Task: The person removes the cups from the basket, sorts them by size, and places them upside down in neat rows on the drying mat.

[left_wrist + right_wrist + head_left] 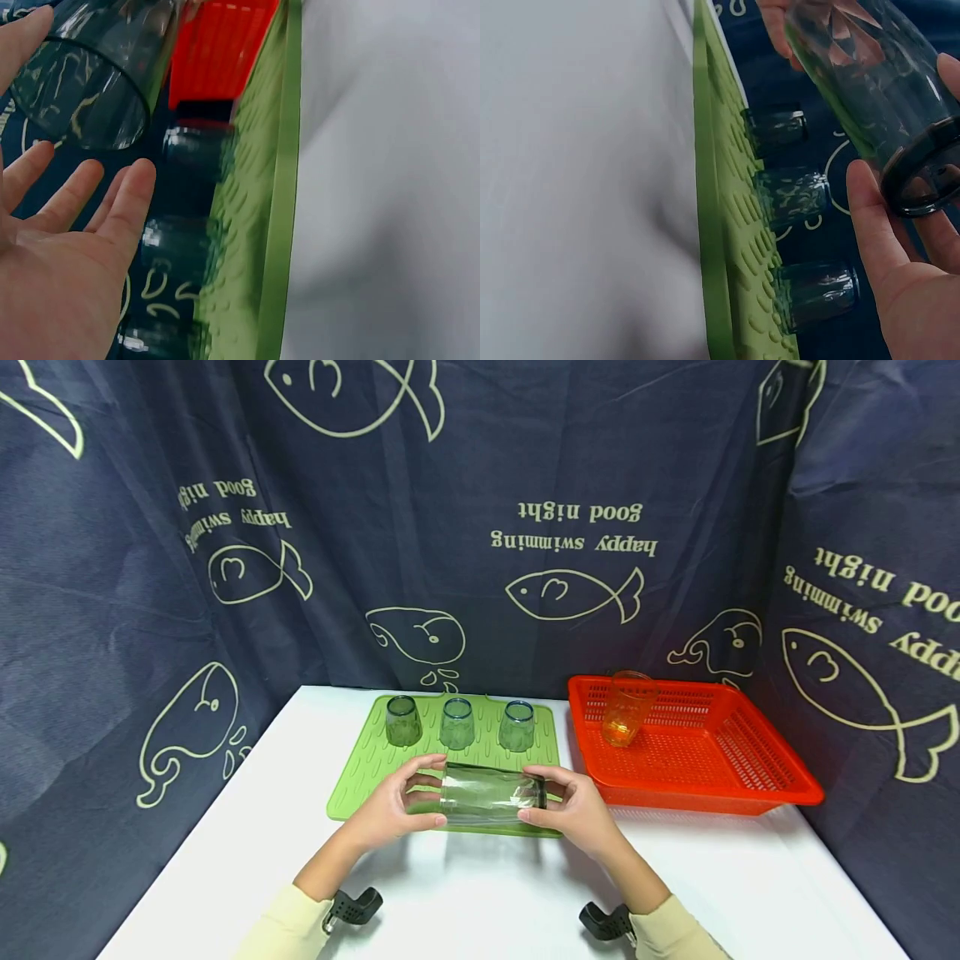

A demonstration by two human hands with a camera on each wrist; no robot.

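Observation:
A tall clear drinking glass is held on its side above the front of a green drying mat. Its thick base points right, and its open rim faces my left hand. My right hand grips the base end between thumb and fingers, as the right wrist view also shows around the heavy base. Beside the rim, my left hand has its fingers spread and relaxed; the left wrist view shows the fingertips near the rim, and whether they touch it I cannot tell.
Three small glasses stand upside down or upright, I cannot tell which, in a row on the mat: a dark one, a middle one and a right one. An orange-looking tall glass leans inside a red basket at right.

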